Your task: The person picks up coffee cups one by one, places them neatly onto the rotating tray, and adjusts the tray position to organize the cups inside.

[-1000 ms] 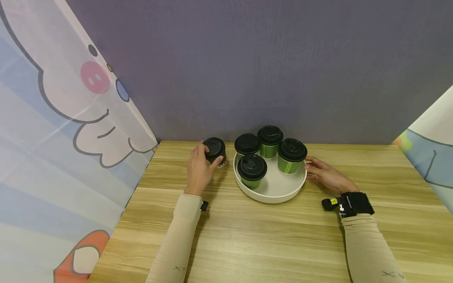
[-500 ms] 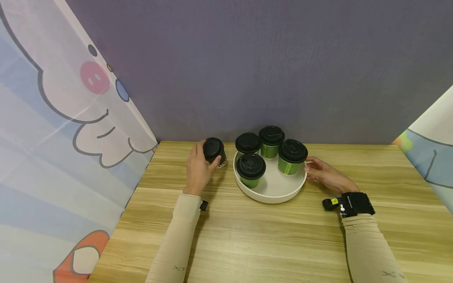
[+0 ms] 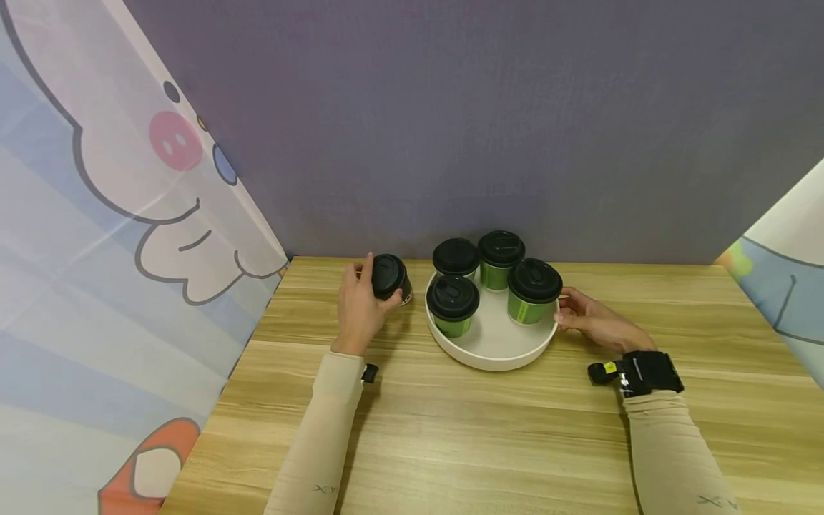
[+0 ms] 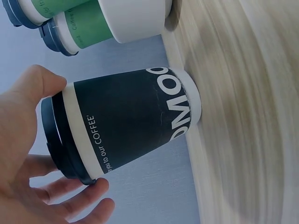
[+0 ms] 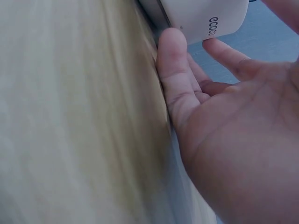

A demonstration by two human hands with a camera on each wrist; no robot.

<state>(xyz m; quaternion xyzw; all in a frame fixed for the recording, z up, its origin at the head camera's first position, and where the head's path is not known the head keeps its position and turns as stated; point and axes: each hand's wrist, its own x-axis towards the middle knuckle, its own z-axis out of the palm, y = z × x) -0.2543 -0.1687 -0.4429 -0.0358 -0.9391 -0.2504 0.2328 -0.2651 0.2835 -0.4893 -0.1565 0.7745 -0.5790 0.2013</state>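
My left hand (image 3: 362, 306) grips a paper coffee cup (image 4: 135, 107) by its black lid, thumb on one side and fingertips on the other, left of the tray. The cup has a dark sleeve with white lettering, and its base is at the table top. My right hand (image 3: 595, 321) touches the right side of a round white tray (image 3: 494, 363) with thumb and fingertips against its wall (image 5: 210, 21). Inside the tray are several green cups with black lids: front left (image 3: 453, 304), back left (image 3: 455, 257), back (image 3: 501, 259) and right (image 3: 534, 290).
The wood-grain table (image 3: 476, 443) runs back to a grey upright panel (image 3: 476, 129). A curtain with cartoon prints (image 3: 129, 236) hangs along the left side, and another printed cloth (image 3: 785, 286) is at the right.
The tray has turned slightly clockwise seen from above: its front cup shifted left, the back cups right, the right cup nearer. The left hand and its cup have barely moved.
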